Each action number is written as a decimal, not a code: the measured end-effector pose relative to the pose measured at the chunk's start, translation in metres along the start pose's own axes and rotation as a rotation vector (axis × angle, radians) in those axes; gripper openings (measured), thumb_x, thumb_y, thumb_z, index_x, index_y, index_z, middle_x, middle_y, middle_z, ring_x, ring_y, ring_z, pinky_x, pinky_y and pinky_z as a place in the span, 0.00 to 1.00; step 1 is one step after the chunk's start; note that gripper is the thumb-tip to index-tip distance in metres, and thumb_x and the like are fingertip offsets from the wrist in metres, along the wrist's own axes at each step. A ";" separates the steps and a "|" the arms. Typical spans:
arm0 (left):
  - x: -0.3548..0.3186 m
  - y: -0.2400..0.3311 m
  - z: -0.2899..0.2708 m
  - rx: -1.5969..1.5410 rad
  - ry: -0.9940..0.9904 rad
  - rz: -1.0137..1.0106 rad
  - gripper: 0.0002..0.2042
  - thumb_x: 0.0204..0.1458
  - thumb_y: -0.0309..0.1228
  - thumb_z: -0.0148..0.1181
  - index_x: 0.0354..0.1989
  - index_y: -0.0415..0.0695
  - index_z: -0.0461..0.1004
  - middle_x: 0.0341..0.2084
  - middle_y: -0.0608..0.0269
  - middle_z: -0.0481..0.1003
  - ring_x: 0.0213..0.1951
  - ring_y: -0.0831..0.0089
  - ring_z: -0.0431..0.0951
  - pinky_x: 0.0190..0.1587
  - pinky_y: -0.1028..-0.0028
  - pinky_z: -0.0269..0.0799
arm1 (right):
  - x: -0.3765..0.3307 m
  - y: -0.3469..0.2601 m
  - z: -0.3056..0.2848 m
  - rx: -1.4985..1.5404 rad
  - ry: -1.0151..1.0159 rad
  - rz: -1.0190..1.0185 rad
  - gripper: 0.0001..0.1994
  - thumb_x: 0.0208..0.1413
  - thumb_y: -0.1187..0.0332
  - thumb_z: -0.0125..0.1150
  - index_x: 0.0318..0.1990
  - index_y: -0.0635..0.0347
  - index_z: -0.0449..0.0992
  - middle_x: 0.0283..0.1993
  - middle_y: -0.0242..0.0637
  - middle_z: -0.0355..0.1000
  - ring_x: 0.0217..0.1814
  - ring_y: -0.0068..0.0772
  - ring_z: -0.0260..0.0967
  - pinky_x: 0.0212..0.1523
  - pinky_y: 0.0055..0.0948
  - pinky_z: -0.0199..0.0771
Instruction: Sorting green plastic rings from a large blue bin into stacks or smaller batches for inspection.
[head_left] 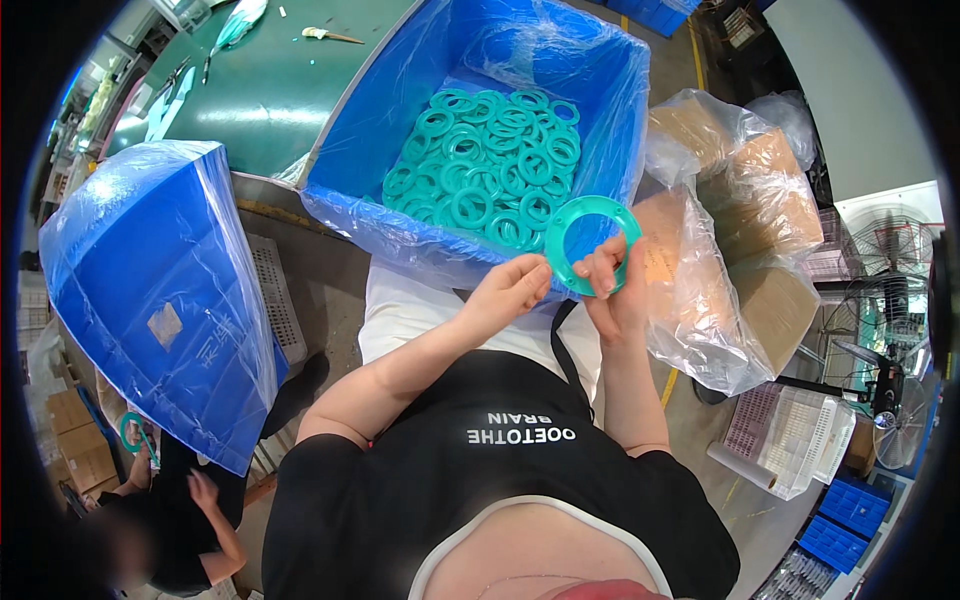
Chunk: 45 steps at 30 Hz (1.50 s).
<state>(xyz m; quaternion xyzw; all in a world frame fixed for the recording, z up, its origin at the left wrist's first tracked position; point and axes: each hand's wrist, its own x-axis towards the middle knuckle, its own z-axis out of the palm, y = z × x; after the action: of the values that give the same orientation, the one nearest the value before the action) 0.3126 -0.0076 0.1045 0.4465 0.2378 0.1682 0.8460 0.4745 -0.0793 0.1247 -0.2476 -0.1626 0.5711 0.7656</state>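
A green worktable (pixel 262 95), plastic-wrapped cardboard boxes (pixel 760 215), a standing fan (pixel 895 250) and stacked blue trays (pixel 845 520) surround the workplace.

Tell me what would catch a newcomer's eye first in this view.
First, the teal ring held up at centre, pinched between the left hand and the right hand. Just behind it, a blue plastic-lined crate holds a heap of matching teal rings. At the left stands another big blue crate wrapped in a clear bag, and at the right, bagged cardboard boxes.
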 end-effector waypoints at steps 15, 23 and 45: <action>-0.015 0.014 -0.018 0.350 0.012 0.137 0.11 0.59 0.38 0.51 0.35 0.42 0.70 0.20 0.70 0.69 0.23 0.80 0.70 0.26 0.77 0.66 | -0.026 0.017 0.005 -0.265 0.091 0.360 0.28 0.65 0.49 0.36 0.24 0.62 0.71 0.07 0.29 0.54 0.06 0.19 0.48 0.18 0.21 0.66; -0.025 -0.007 -0.040 1.118 0.387 0.550 0.07 0.50 0.30 0.59 0.30 0.41 0.67 0.23 0.53 0.72 0.29 0.53 0.73 0.30 0.60 0.67 | -0.029 0.042 0.001 -0.294 0.229 0.416 0.25 0.65 0.49 0.38 0.29 0.62 0.71 0.10 0.29 0.57 0.07 0.18 0.50 0.20 0.23 0.68; -0.306 -0.310 -0.279 1.404 1.238 -0.637 0.16 0.54 0.42 0.51 0.40 0.43 0.76 0.35 0.52 0.78 0.42 0.63 0.77 0.43 0.65 0.71 | 0.056 -0.226 -0.193 -2.205 0.408 -0.122 0.30 0.53 0.52 0.59 0.57 0.64 0.67 0.56 0.48 0.67 0.58 0.41 0.63 0.58 0.32 0.60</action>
<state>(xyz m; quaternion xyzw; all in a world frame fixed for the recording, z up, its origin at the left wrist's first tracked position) -0.0728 -0.1401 -0.2137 0.5953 0.7932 -0.0426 0.1212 0.7735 -0.1139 0.0916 -0.8702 -0.4627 0.0255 0.1670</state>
